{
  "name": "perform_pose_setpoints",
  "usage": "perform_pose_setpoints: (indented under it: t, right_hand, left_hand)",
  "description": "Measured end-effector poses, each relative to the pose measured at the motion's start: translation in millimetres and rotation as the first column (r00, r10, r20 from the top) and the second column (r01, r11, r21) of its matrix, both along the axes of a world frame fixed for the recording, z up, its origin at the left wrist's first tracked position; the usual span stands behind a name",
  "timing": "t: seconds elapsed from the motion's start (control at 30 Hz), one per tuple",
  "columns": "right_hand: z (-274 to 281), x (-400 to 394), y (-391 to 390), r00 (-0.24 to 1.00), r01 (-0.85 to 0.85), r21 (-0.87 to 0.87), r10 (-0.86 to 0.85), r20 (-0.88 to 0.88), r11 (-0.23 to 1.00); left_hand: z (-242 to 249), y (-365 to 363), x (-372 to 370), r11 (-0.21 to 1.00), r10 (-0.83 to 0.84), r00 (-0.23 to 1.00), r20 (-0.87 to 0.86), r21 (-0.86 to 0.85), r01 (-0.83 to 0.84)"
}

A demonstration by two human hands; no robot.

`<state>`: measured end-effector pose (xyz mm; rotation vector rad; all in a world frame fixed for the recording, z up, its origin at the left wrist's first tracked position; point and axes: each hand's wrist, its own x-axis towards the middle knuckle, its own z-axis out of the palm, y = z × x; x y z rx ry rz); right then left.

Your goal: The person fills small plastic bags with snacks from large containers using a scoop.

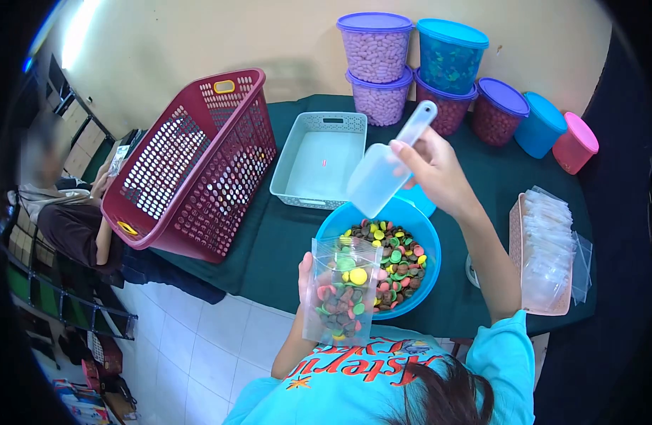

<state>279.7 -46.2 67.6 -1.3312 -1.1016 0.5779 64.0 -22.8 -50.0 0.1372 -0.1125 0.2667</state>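
My left hand holds up a clear plastic bag, partly filled with coloured round candies, in front of my chest. Just behind it sits a blue bowl of the same candies. My right hand grips a translucent white scoop by its handle, raised and tilted above the bowl's far rim; the scoop looks empty.
A dark red laundry basket leans on the table's left edge, beside a grey tray. Lidded candy tubs line the back wall. A pink tray of empty bags sits at right. Another person sits at left.
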Motion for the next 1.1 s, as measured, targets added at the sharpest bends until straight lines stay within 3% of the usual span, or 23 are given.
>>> perform_pose_setpoints:
  t: [0.03, 0.2, 0.23, 0.27, 0.3, 0.37, 0.4, 0.43, 0.47, 0.5, 0.53, 0.57, 0.63, 0.73, 0.8, 0.83, 0.93, 1.1]
  right_hand:
    - [-10.1, 10.0, -1.0, 0.999, -0.024, -0.087, 0.022, -0.027, 0.996]
    - [-65.1, 7.5, -17.0, 0.938, -0.308, -0.476, 0.346, -0.008, 0.824]
    - [-77.1, 1.0, -21.2, 0.93, -0.102, -0.474, 0.253, 0.266, 0.874]
    - [-87.8, -5.5, -25.4, 0.84, 0.096, -0.414, 0.15, 0.521, 0.905]
    - [-85.1, -14.1, -30.0, 0.841, 0.097, -0.423, 0.154, 0.519, 0.901]
    - [-63.7, -36.5, -37.9, 0.932, 0.155, -0.196, -0.077, 0.353, 0.968]
    - [-56.9, -47.6, -41.9, 0.93, 0.158, -0.197, -0.079, 0.359, 0.967]
    - [-51.9, -59.8, -46.6, 0.977, -0.026, -0.24, 0.075, 0.198, 0.971]
    - [-51.1, -71.5, -49.0, 0.974, -0.211, -0.248, 0.225, 0.029, 0.946]
    - [-58.7, -83.0, -47.0, 0.984, -0.176, -0.194, 0.173, -0.031, 0.965]
    - [-65.6, -91.8, -43.5, 0.988, -0.134, -0.139, 0.122, -0.095, 0.981]
    - [-65.5, -96.5, -40.5, 0.993, -0.053, -0.099, 0.042, -0.115, 0.994]
    - [-74.7, -104.4, -35.4, 0.983, 0.03, -0.077, -0.044, -0.178, 0.997]
    - [-79.5, -121.1, -30.8, 0.963, 0.158, -0.071, -0.17, -0.21, 0.985]
    - [-83.1, -134.6, -22.5, 0.923, 0.193, 0.033, -0.17, -0.345, 0.981]
    - [-86.6, -139.8, -21.3, 0.924, 0.198, -0.019, -0.193, -0.33, 0.98]
    - [-87.7, -170.1, -2.5, 0.916, 0.289, 0.067, -0.255, -0.31, 0.955]
    - [-93.7, -200.1, 18.8, 0.885, 0.397, 0.06, -0.365, -0.289, 0.916]
  left_hand:
    - [-3.0, 1.9, -3.5, 0.99, -0.002, 1.0, 0.0, -0.14, 0.002]
    - [-20.1, 10.6, -18.9, 0.985, 0.154, 0.982, -0.111, -0.057, -0.161]
    - [-19.1, 10.3, -23.6, 0.977, 0.21, 0.957, -0.202, 0.001, -0.214]
    - [-18.4, 9.8, -27.5, 0.964, 0.267, 0.92, -0.286, 0.065, -0.259]
    - [-18.4, 10.1, -30.2, 0.955, 0.29, 0.915, -0.282, 0.146, -0.258]
    - [-19.0, 11.9, -29.8, 0.958, 0.283, 0.938, -0.2, 0.1, -0.268]
    - [-18.3, 14.4, -28.8, 0.959, 0.281, 0.953, -0.113, 0.061, -0.276]
    - [-10.3, 18.3, -27.7, 0.986, 0.163, 0.986, 0.043, 0.035, -0.164]
    - [-17.4, 26.6, -26.0, 0.977, 0.121, 0.99, 0.069, 0.17, -0.131]
    - [-6.0, 23.0, -18.4, 0.864, 0.376, 0.912, -0.164, 0.418, -0.281]
    - [6.2, 18.4, -11.3, 0.675, 0.632, 0.714, -0.3, 0.666, -0.318]
    - [9.1, 23.1, -11.9, 0.676, 0.622, 0.725, -0.296, 0.67, -0.307]
    - [13.8, 32.2, -15.0, 0.436, 0.757, 0.635, -0.15, 0.841, -0.321]
    - [10.8, 48.5, -25.9, 0.462, 0.696, 0.698, -0.167, 0.849, -0.258]
    - [11.0, 53.3, -27.4, 0.446, 0.688, 0.711, -0.146, 0.858, -0.255]
    - [11.0, 55.5, -29.3, 0.427, 0.693, 0.708, -0.131, 0.867, -0.258]
    - [12.7, 69.9, -46.1, 0.449, 0.648, 0.746, -0.154, 0.868, -0.211]
    - [14.3, 93.9, -70.7, 0.463, 0.632, 0.748, -0.202, 0.872, -0.156]
